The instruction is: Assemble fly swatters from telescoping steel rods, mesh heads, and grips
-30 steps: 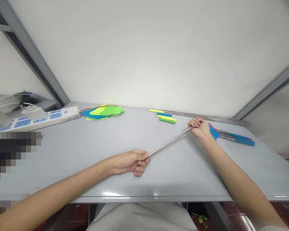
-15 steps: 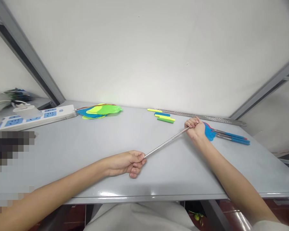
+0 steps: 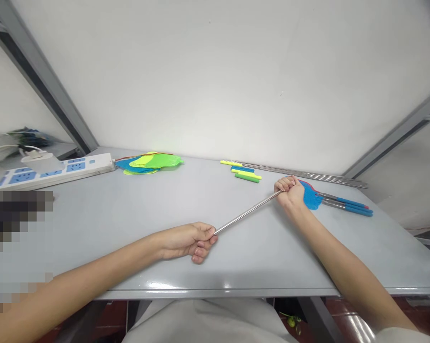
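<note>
A thin metal rod [image 3: 246, 212] slants above the table, rising from lower left to upper right between my two hands. My left hand [image 3: 195, 240] pinches its lower end between thumb and forefinger, the other fingers loosely curled. Around the upper end, the fingers of my right hand [image 3: 289, 191] are wrapped, hiding that tip. Just past my right hand lie several fly swatters with blue mesh heads [image 3: 312, 197] and metal shafts with blue handles [image 3: 358, 209]. My right hand partly covers those heads.
Yellow, blue and green handle sleeves [image 3: 247, 177] lie at the back, beside a row of metal rods [image 3: 308, 175] along the wall. Further left are a pile of green, yellow and blue swatter heads [image 3: 161, 161] and a white power strip [image 3: 93, 165]. The table's front edge [image 3: 200, 294] runs close to me.
Both hands keep their hold on the rod with hardly any movement. The view has shifted very slightly.
</note>
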Demonstrator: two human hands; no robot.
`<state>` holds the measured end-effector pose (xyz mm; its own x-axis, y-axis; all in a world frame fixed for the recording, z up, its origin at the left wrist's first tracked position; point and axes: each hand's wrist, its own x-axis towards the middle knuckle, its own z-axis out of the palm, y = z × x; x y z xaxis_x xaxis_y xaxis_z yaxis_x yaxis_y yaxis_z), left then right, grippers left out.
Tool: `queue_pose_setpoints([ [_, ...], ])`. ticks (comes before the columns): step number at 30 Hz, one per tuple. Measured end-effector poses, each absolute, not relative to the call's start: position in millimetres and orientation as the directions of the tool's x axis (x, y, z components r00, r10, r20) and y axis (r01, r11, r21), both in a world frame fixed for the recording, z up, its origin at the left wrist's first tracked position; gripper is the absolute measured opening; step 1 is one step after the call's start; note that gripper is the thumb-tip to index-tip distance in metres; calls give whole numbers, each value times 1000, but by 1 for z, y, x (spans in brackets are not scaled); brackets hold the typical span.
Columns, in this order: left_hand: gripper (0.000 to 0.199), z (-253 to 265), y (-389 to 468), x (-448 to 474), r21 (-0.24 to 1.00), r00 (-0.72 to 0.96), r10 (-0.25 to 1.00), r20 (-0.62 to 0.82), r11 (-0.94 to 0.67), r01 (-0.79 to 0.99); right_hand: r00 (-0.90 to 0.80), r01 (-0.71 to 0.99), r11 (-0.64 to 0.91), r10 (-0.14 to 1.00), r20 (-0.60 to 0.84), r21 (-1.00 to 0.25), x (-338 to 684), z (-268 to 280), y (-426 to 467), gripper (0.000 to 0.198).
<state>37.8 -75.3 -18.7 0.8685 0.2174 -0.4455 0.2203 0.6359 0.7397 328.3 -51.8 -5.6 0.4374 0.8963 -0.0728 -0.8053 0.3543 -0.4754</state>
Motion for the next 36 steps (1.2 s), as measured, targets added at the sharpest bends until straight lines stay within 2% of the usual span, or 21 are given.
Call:
queue_pose_setpoints([
  [11, 28, -17, -75, 38, 742, 863, 211, -458, 626, 240, 448, -808, 368, 891, -74, -461, 321, -5, -54, 31],
  [20, 25, -17, -75, 41, 739, 864, 201, -461, 626, 249, 370, -871, 301, 922, -115, -389, 306, -6, -58, 30],
  [26, 22, -19, -75, 41, 748, 875, 196, -443, 619, 240, 335, -869, 263, 936, -108, -418, 313, -1, -59, 28],
  [36, 23, -12, -76, 41, 809, 904, 143, -404, 516, 280, 308, -867, 211, 939, -152, -452, 315, 1, -58, 27],
])
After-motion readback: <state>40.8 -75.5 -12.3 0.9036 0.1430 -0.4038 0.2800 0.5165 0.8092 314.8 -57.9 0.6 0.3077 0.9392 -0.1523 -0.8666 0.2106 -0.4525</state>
